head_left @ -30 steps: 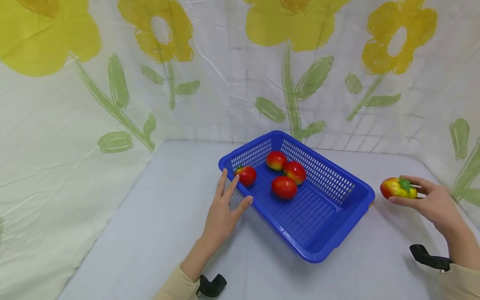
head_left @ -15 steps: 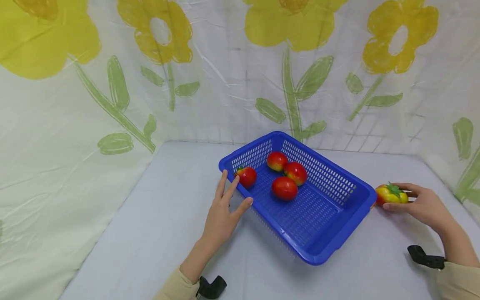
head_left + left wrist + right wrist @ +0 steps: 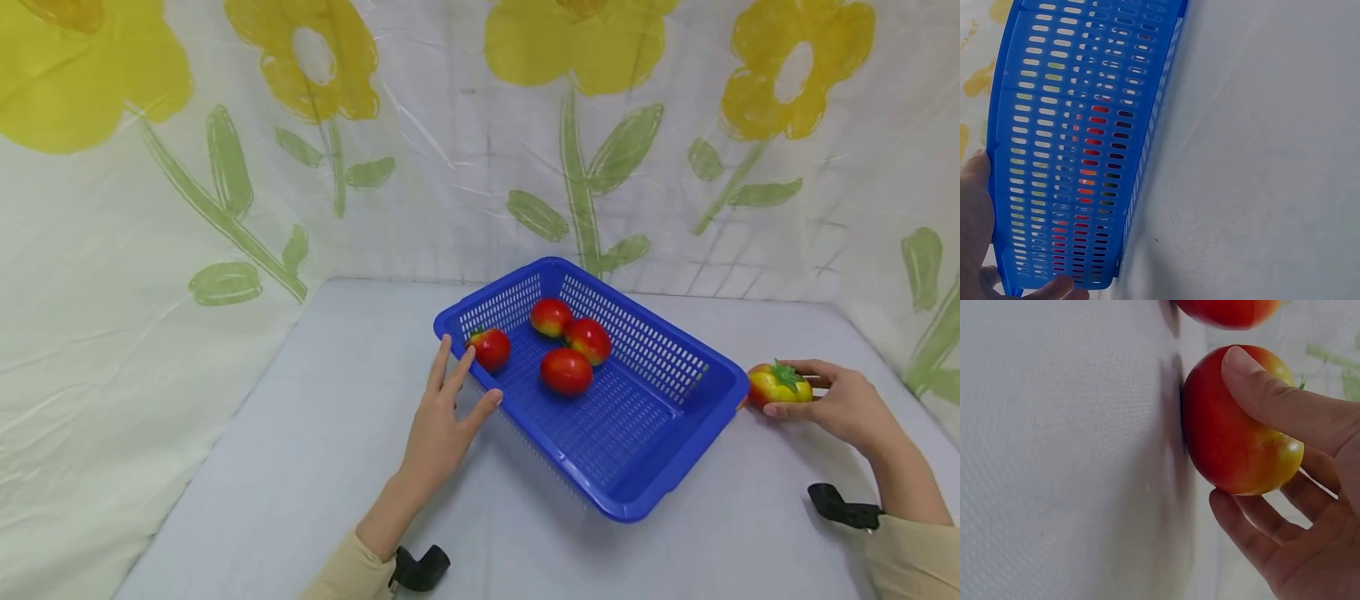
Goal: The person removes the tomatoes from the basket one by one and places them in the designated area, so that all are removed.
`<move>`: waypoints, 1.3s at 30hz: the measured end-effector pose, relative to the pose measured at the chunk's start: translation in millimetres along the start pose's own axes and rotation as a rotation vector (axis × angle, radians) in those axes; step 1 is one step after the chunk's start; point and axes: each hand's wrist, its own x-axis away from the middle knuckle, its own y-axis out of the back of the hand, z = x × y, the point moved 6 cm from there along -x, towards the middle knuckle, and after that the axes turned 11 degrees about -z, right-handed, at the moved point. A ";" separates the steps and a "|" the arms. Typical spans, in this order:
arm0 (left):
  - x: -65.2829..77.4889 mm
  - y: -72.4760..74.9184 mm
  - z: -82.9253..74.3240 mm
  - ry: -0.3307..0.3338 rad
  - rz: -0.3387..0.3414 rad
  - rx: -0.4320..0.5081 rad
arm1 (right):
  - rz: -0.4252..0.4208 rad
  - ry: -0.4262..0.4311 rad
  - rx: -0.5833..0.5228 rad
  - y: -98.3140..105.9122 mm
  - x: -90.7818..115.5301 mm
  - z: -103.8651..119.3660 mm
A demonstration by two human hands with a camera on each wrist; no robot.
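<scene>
A blue slotted basket (image 3: 637, 433) stands on the table with several red tomatoes (image 3: 566, 372) in it. My left hand (image 3: 442, 421) lies at its near left rim with spread, fairly straight fingers. In the left wrist view, the thumb touches the rim and fingertips (image 3: 1055, 289) lie by the basket's end. Right of the basket, my right hand (image 3: 855, 408) grips a red-and-yellow tomato (image 3: 780, 385) with a green calyx, thumb on one side and fingers on the other. The right wrist view shows this tomato (image 3: 1235, 425) at the table surface, where contact is hard to tell.
Another red tomato (image 3: 1232, 309) lies just beyond the held one, mostly hidden behind the basket's right corner in the head view. A white table (image 3: 360, 383) spreads under everything. Behind it hangs a sheet (image 3: 435, 208) with painted yellow flowers.
My right hand has moved left and slightly down with the tomato, close to the basket's right corner. The left hand and the basket stay in place.
</scene>
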 end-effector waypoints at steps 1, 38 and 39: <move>0.2 0.1 0.5 0.004 0.001 -0.002 | 0.004 -0.003 -0.001 -0.3 0.1 -0.3; -1.0 2.8 -2.6 -0.014 0.006 -0.015 | 0.071 0.081 0.022 -1.5 1.6 7.3; -0.9 2.5 -2.5 -0.015 0.006 -0.014 | 0.075 0.082 0.022 -1.6 1.8 6.7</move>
